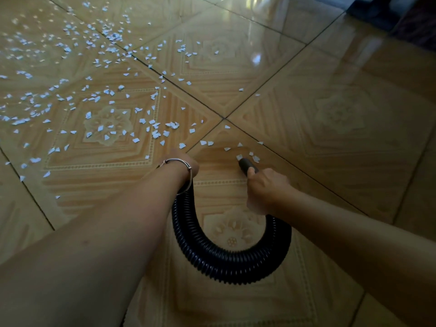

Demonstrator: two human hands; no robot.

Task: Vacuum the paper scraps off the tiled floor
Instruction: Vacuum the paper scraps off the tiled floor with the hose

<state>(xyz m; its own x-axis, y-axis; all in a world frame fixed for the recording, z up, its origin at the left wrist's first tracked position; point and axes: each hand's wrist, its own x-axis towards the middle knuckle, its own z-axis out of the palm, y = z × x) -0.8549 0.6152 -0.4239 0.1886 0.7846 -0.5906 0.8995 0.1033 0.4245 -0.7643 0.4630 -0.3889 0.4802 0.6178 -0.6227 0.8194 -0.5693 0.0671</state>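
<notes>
On the tiled floor [330,109], as the head camera shows it, you see glossy tan tiles with a flower motif at each centre and dark grout lines crossing near the middle of the view.

1. Paper scraps [172,125]: small white torn pieces lie scattered over the left and upper-left tiles, thickest toward the far left. They thin out toward the grout crossing. A few loose pieces lie on the near tile just ahead of the nozzle. The tiles to the right carry almost none.

2. Nozzle [245,164]: a short dark tube, tilted down toward the floor, with its mouth among the nearest scraps. One scrap sits at the mouth and another just to its right.

3. Right hand [266,187]: your fingers are curled round the nozzle just behind its mouth, with one digit laid forward along the top of the tube.

4. Hose [226,267]: a black ribbed tube runs back from under your right hand, loops toward you in a wide U over the near tile, and rises to your left wrist.

5. Left hand [181,156]: the wrist is bent down and away, so the fingers are hidden. You cannot tell from this view whether they grip the hose. A thin metal bangle [177,159] circles the wrist.

6. Far right corner: a dark object [377,13] stands at the edge of the floor, too dim to identify.
</notes>
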